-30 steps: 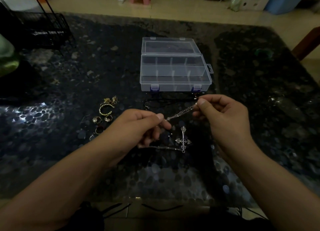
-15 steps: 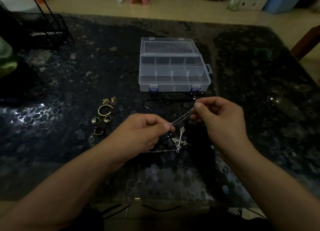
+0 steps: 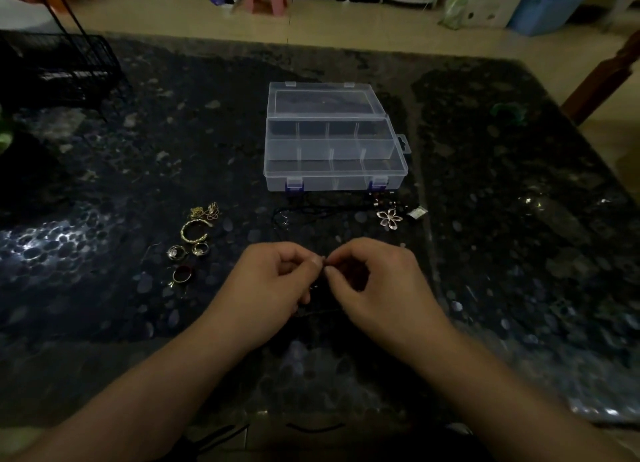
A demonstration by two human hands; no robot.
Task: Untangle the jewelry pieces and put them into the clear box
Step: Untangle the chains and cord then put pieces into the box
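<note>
The clear box [image 3: 332, 149] sits open at the far centre of my table [image 3: 519, 219], compartments seemingly empty. Near me, my left hand [image 3: 273, 285] and right hand [image 3: 377, 285] meet fingertip to fingertip, apparently pinching something I cannot make out. I judge untangling underway; next, freeing that piece gently.

Box [image 3: 334, 149] behind hands [image 3: 325, 271]; rings [image 3: 190, 243] left, flower pendant [image 3: 389, 217] right, all on table [image 3: 519, 219].

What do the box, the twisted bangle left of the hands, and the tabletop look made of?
Box: clear plastic, see-through walls and dividers, blue latches. Bangle: gold-toned metal, probably; twisted and shiny. Tabletop: dark polished stone or a lookalike, speckled, with glossy reflections.
</note>
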